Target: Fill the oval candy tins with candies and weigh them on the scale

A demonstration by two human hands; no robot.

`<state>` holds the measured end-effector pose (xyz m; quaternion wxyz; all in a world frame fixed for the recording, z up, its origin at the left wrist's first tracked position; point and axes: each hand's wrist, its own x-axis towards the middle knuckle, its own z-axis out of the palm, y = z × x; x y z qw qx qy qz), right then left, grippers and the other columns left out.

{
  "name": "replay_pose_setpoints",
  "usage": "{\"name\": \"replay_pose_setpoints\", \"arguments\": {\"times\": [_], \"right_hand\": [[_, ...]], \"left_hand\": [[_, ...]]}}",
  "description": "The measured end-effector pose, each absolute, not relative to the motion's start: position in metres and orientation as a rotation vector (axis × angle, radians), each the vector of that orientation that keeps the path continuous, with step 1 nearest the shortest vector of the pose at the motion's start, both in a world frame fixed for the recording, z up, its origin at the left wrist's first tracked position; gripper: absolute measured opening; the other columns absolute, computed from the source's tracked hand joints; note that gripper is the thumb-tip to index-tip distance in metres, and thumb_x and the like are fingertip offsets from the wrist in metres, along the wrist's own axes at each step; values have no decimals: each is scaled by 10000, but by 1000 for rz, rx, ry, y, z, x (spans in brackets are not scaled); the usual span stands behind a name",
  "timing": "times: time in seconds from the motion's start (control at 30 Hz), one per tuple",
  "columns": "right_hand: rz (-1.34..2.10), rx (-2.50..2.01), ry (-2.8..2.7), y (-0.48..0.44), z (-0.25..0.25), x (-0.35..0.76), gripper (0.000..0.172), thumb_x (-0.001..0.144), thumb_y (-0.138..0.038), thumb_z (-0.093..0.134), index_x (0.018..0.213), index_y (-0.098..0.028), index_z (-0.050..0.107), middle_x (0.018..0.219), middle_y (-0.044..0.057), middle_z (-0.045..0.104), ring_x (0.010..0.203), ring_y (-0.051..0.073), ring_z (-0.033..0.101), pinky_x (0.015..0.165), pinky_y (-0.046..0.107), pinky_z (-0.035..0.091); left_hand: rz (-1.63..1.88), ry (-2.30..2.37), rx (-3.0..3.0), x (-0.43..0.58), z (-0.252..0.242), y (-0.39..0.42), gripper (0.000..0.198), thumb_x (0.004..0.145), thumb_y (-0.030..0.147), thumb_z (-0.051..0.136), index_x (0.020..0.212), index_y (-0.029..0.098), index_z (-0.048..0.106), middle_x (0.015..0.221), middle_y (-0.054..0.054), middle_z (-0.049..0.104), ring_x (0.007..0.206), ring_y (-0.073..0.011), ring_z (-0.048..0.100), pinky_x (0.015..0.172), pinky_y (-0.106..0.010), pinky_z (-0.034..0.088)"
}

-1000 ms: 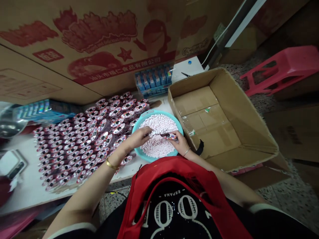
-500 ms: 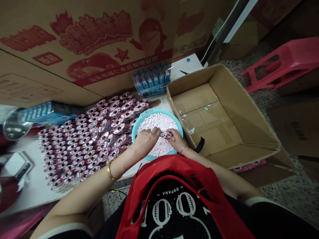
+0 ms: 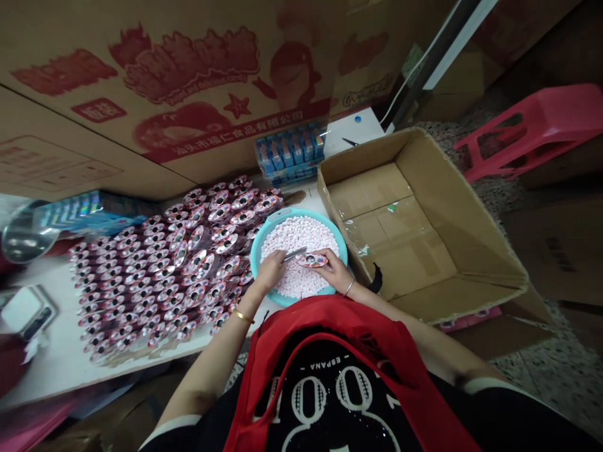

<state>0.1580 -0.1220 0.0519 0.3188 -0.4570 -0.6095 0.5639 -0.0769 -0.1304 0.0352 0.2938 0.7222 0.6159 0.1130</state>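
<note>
A light-blue basin full of small whitish-pink candies sits in front of me. Over its left side, my left hand is closed around a thin grey metal tool that looks like tweezers, its far end pointing toward the other hand. My right hand grips a small oval-topped printed candy pack above the candies. Left of the basin, many similar packs with dark round holes in their oval tops stand tightly in rows.
A large open cardboard box adjoins the basin on the right. Behind are blue packaged items and tall printed cartons. A white scale-like device and metal bowl lie far left; a pink stool stands right.
My left hand has drawn back left and down from the pack, bringing the metal tool into clear view. My right hand stays with the pack, whose oval top is now uncovered.
</note>
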Motion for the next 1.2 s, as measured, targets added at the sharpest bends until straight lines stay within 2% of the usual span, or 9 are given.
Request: {"name": "replay_pose_setpoints", "arguments": {"times": [0.17, 0.33, 0.4, 0.47, 0.63, 0.8, 0.9, 1.0, 1.2], "right_hand": [[1459, -1234, -1616, -124, 55, 156, 298, 798, -346, 644, 1048, -219, 545, 986, 28, 626, 904, 185, 612, 805, 299, 488], [1466, -1172, -1692, -130, 61, 153, 236, 802, -286, 617, 1020, -215, 562, 953, 26, 634, 884, 187, 610, 815, 316, 484], [1485, -1119, -1727, -133, 68, 153, 227, 802, -269, 610, 1018, -214, 572, 949, 28, 640, 882, 189, 609, 822, 325, 484], [1494, -1068, -1786, -138, 74, 153, 240, 807, -265, 606, 1039, -213, 579, 976, 39, 648, 906, 197, 613, 843, 337, 486], [1502, -934, -2006, -153, 85, 145, 317, 833, -265, 580, 1144, -209, 566, 1126, 79, 648, 1030, 223, 620, 923, 381, 488], [1463, -903, -2106, -168, 91, 135, 486, 848, -340, 595, 1303, -217, 478, 1265, 111, 598, 1171, 249, 571, 990, 431, 473], [1289, -980, -2116, -165, 100, 139, 416, 872, -353, 572, 1262, -218, 524, 1260, 116, 600, 1181, 249, 563, 1002, 440, 466], [1030, -1095, -2029, -153, 114, 154, 327, 880, -353, 563, 1176, -218, 591, 1184, 117, 634, 1128, 252, 589, 989, 452, 470], [493, -1570, -1787, -137, 125, 230, 369, 833, -476, 608, 1112, -240, 659, 1075, 197, 653, 1038, 335, 618, 899, 524, 490]], "left_hand": [[531, 1647, 1972, -68, 50, -152, 451, 948, 301, 393, 1379, 170, 400, 1377, -144, 504, 1312, -234, 439, 1074, -443, 383], [547, 1418, 2273, -47, 74, -182, 558, 926, 398, 457, 1435, 205, 336, 1490, -142, 377, 1441, -293, 218, 1107, -512, 319], [530, 1416, 2314, -38, 82, -190, 536, 918, 381, 476, 1411, 201, 366, 1481, -146, 385, 1429, -298, 244, 1099, -519, 326], [545, 1484, 2264, -34, 91, -196, 525, 911, 336, 489, 1399, 186, 366, 1426, -154, 444, 1359, -280, 365, 1079, -496, 358], [414, 1549, 2114, -43, 122, -207, 432, 899, 289, 501, 1307, 158, 445, 1118, -135, 599, 1054, -258, 568, 902, -431, 472], [532, 1599, 1975, -89, 158, -233, 353, 895, 294, 530, 1225, 175, 492, 1050, -95, 596, 974, -197, 566, 843, -331, 486], [593, 1936, 1860, -147, 179, -248, 366, 892, 247, 538, 1245, 190, 457, 1126, -72, 579, 998, -152, 553, 862, -283, 480], [415, 2314, 1754, -219, 190, -259, 354, 922, 248, 487, 1258, 155, 431, 1184, -66, 543, 1059, -135, 527, 916, -275, 460], [184, 2438, 1654, -324, 150, -273, 302, 910, 274, 505, 1154, 97, 498, 1119, -73, 585, 1052, -158, 549, 938, -309, 462]]}}
